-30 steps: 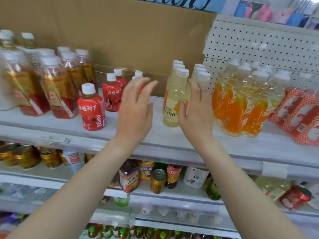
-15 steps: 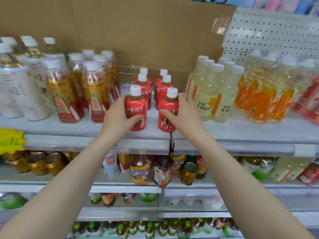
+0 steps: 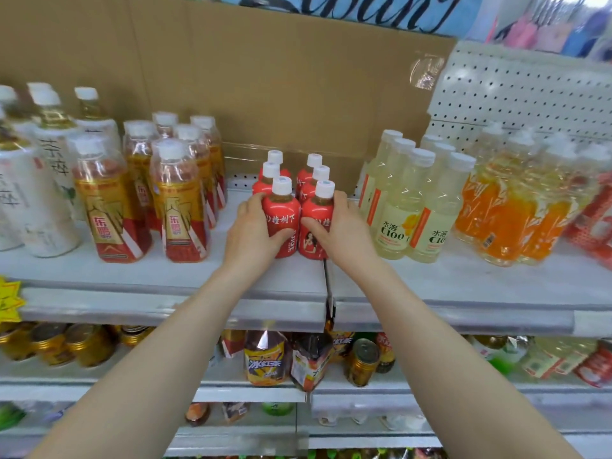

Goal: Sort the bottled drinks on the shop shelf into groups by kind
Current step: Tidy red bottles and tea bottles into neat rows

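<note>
The left hand's [image 3: 250, 231] fingers curl round a small red-labelled, white-capped plastic bottle [image 3: 281, 215] standing midway along the grey shelf [image 3: 99, 276]. The right hand [image 3: 346, 228] wraps a matching red bottle [image 3: 314, 228] just beside it at three o'clock.

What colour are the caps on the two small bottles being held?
White caps, clearest in the head view.

Left hand [image 3: 253, 231], right hand [image 3: 346, 228], bare forearms [image 3: 178, 352]

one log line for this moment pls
left-hand grip: holds front-left red bottle | right-hand grip: holds front-right red bottle | both upright on shelf
</note>
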Motion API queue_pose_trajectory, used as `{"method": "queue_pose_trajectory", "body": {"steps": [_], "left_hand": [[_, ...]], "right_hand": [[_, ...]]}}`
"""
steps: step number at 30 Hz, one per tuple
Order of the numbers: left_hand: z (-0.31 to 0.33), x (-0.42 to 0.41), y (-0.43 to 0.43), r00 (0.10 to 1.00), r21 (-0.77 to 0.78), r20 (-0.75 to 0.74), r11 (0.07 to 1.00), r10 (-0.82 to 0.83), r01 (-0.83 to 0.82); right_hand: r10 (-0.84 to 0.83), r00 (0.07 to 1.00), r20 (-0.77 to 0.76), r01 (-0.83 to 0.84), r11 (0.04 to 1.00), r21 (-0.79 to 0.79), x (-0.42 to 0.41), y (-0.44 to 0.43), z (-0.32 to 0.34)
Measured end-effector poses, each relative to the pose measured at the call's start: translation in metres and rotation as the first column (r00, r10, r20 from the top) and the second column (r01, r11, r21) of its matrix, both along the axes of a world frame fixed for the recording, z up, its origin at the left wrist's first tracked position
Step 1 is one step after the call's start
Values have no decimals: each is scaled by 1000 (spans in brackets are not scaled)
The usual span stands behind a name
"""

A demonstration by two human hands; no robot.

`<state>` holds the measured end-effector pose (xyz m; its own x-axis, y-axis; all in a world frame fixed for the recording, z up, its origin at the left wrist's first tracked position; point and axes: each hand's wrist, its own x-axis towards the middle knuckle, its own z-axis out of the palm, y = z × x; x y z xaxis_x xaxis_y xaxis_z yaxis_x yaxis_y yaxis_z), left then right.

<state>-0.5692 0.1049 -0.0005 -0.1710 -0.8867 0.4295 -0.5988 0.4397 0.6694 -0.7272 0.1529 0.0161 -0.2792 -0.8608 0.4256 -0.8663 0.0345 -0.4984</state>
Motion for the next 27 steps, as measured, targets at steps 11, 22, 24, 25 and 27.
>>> {"method": "queue_pose_trajectory", "body": {"steps": [11, 22, 24, 25, 27], "left_hand": [[-3, -2, -8, 999, -30, 33, 999, 32, -31], [2, 2, -23, 982, 189, -125, 969, -139, 161], [1, 1, -24, 980, 177, -124, 969, -155, 175], [0, 0, -24, 979, 168, -122, 969, -163, 182], [-3, 0, -23, 978, 158, -119, 970, -170, 187]], "right_hand": [[23, 999, 22, -24, 1000, 14, 0, -11, -4], [133, 984, 122, -140, 989, 56, -13, -16, 4], [138, 983, 123, -146, 988, 57, -14, -16, 4], [141, 983, 122, -149, 987, 58, -14, -16, 3], [138, 983, 120, -146, 987, 62, -15, -15, 3]]}}
